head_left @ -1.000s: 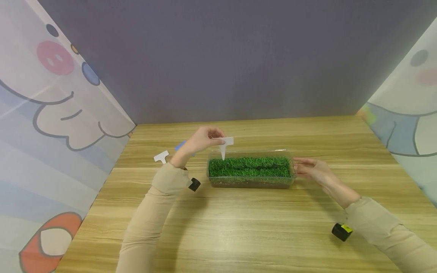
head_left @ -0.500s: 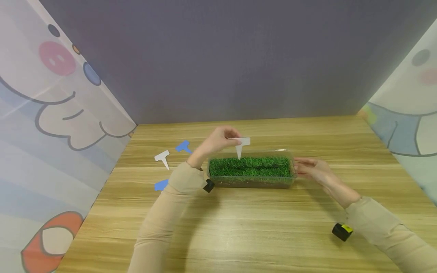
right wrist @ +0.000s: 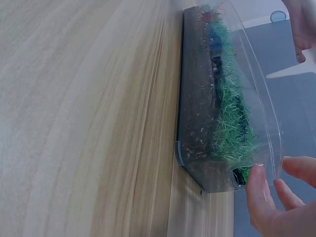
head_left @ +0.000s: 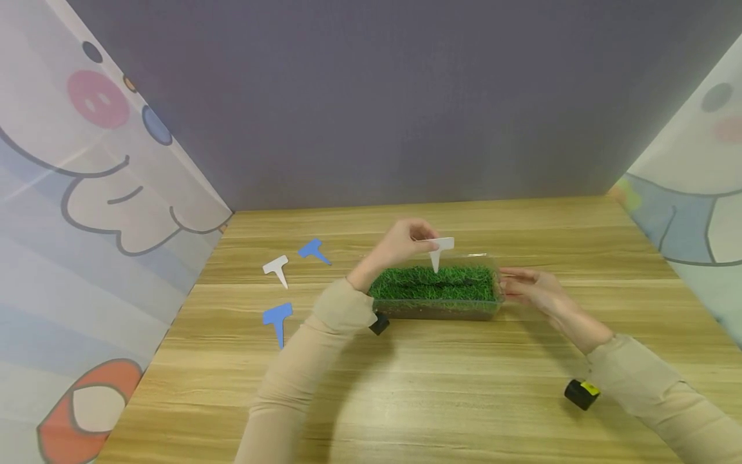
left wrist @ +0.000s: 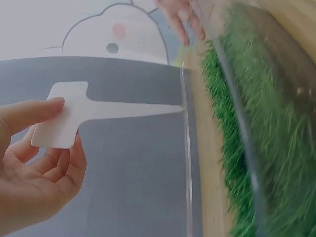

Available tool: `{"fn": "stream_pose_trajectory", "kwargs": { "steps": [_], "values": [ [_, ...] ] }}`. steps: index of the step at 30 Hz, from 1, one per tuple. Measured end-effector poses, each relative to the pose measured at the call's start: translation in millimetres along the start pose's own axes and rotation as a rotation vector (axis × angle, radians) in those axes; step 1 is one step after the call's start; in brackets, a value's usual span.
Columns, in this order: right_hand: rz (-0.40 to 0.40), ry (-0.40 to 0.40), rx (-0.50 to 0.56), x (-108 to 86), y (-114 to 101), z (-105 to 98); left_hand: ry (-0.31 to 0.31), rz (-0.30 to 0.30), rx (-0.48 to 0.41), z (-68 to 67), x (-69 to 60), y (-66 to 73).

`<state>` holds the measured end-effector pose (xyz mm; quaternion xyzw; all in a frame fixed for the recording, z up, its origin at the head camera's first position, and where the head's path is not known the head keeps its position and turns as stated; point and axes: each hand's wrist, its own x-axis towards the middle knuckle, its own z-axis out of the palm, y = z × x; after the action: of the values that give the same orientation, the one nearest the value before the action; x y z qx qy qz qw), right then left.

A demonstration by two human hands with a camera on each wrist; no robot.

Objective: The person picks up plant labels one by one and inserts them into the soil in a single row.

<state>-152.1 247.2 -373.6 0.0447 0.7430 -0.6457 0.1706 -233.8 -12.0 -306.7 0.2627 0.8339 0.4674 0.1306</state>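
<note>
My left hand (head_left: 404, 243) pinches a white T-shaped tag (head_left: 443, 245) by its wide head, above the back half of a clear plastic box (head_left: 435, 312) holding green grass (head_left: 464, 291) over brown soil. The tag's point hangs downward. In the left wrist view, thumb and fingers of the left hand (left wrist: 42, 163) hold the white tag (left wrist: 61, 116) by its head. At the box's right end is my right hand (head_left: 547, 298); the right wrist view shows the right hand (right wrist: 284, 202) with its thumb and fingertips around the rim of the clear box (right wrist: 207, 177).
On the wooden table (head_left: 464, 386), left of the box, lie a white tag (head_left: 276, 268), a blue tag (head_left: 313, 250) and a second blue tag (head_left: 278, 317). A grey wall (head_left: 406, 103) stands behind the table, with patterned curtains on both sides.
My left hand has moved right along the box with the white tag, from its left end to past the middle. The tags on the table have come into fuller view. The right hand has stayed in place.
</note>
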Motion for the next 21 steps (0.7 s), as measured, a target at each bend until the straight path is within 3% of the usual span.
{"fn": "stream_pose_trajectory", "kwargs": {
  "steps": [10,21],
  "values": [
    [-0.004,-0.009,0.007,1.2,1,-1,-0.018,0.005,-0.039,24.1,7.4,6.3],
    [-0.003,-0.012,-0.007,1.6,2,-1,-0.029,-0.036,-0.058,48.2,13.6,5.0]
  ]
}}
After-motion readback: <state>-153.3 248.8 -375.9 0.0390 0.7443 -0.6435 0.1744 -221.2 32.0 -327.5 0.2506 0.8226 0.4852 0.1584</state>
